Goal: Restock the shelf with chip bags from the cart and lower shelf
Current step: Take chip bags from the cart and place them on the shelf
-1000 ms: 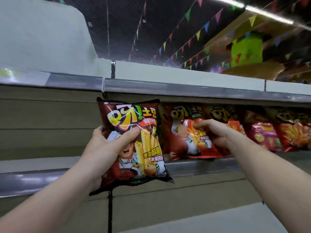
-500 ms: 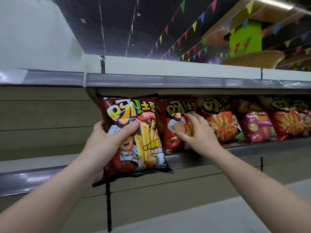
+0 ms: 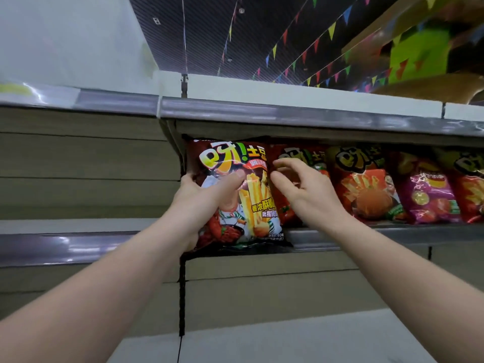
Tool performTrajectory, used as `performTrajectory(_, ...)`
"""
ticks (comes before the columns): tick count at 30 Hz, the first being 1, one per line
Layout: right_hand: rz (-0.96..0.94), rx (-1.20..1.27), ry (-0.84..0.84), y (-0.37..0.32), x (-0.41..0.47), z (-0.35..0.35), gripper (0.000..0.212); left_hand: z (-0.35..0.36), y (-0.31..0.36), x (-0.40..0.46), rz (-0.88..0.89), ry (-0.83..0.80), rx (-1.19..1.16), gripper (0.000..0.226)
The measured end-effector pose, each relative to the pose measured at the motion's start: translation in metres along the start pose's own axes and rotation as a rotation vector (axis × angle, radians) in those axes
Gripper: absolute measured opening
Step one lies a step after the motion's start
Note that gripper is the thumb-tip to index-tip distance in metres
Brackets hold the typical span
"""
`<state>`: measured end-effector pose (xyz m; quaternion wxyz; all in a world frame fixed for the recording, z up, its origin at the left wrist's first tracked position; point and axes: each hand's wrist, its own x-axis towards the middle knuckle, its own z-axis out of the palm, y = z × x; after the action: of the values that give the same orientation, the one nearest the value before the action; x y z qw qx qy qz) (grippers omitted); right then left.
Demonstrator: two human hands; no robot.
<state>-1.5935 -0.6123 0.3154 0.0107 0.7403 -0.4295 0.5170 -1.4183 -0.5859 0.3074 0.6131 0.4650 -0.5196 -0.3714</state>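
Grey metal shelving [image 3: 392,237] under a dark ceiling strung with coloured pennants [image 3: 309,48] holds four glossy chip bags in a row: two red, one magenta [image 3: 429,195], one more red at the edge. A fifth, dark red-brown foil chip bag [image 3: 235,163], stands at the row's left end, gripped by the left hand [image 3: 201,203], thumb across its front. The right hand [image 3: 303,189], half a second ago pressing the neighbouring red bag [image 3: 301,153], now hovers with fingers spread, holding nothing.

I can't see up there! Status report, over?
Left hand grips dark red chip bag at shelf edge. Right hand open beside it. Nothing blocking.
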Motion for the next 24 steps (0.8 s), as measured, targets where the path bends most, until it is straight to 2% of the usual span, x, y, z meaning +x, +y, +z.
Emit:
performTrajectory(3,0.118,0.163,-0.149,-0.008,0.005,0.012,0.046,0.000,0.003,0.011,-0.049,0.017,-0.003,0.095)
performTrajectory(6,0.232,0.240,-0.255,-0.010,0.014,0.023,0.068,-0.006,0.008,0.025,-0.187,-0.096,-0.007,0.108)
performTrajectory(7,0.250,0.233,-0.276,-0.010,0.017,0.026,0.071,-0.008,0.009,0.031,-0.228,-0.151,-0.008,0.103)
performTrajectory(8,0.263,0.211,-0.286,-0.010,0.022,0.029,0.071,-0.009,0.010,0.036,-0.238,-0.195,-0.015,0.087)
performTrajectory(10,0.280,0.160,-0.274,-0.009,0.030,0.034,0.070,-0.011,0.009,0.048,-0.230,-0.223,-0.040,0.051)
performTrajectory(11,0.293,0.142,-0.259,-0.008,0.035,0.037,0.069,-0.012,0.008,0.054,-0.231,-0.218,-0.047,0.045)
performTrajectory(14,0.398,0.146,-0.239,-0.006,0.048,0.050,0.068,-0.013,0.002,0.077,-0.207,-0.170,-0.026,0.043)
performTrajectory(16,0.480,0.167,-0.233,-0.004,0.058,0.062,0.060,-0.012,-0.003,0.093,-0.207,-0.127,0.018,0.041)
performTrajectory(18,0.545,0.152,-0.235,-0.001,0.071,0.075,0.049,-0.012,-0.009,0.108,-0.206,-0.094,0.060,0.026)
performTrajectory(21,0.547,0.097,-0.243,0.002,0.090,0.096,0.037,-0.010,-0.016,0.130,-0.192,-0.081,0.092,0.023)
performTrajectory(24,0.538,0.138,-0.201,0.009,0.110,0.114,0.029,-0.012,-0.017,0.152,-0.106,-0.075,0.254,0.023)
